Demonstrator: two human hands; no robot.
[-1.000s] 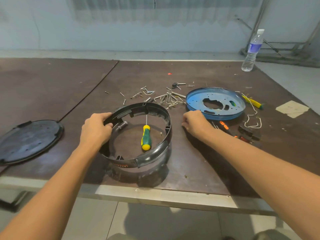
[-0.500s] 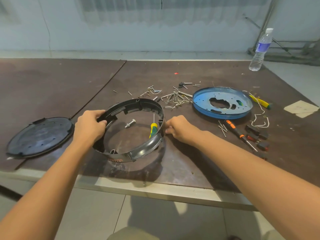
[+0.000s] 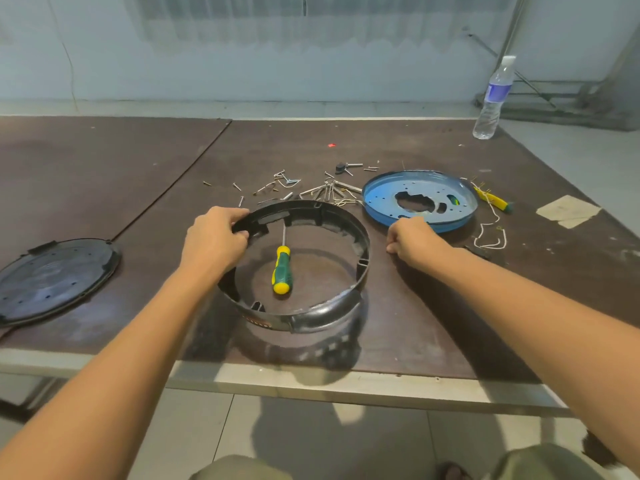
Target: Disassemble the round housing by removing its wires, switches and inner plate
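A dark brown tabletop (image 3: 311, 147) made of two boards fills the middle. A straight seam (image 3: 173, 188) runs between the boards on its left part, and a pale strip (image 3: 311, 379) edges its near side. Below that edge, a floor (image 3: 311, 441) of large pale tiles carries soft shadows. Beyond the tabletop's far edge rises a whitish-blue wall (image 3: 138, 64), with a translucent curtain (image 3: 311, 19) hanging along its upper part. Past the tabletop's far right corner, a grey metal frame (image 3: 568, 114) stands against the wall. The light is cool and even.
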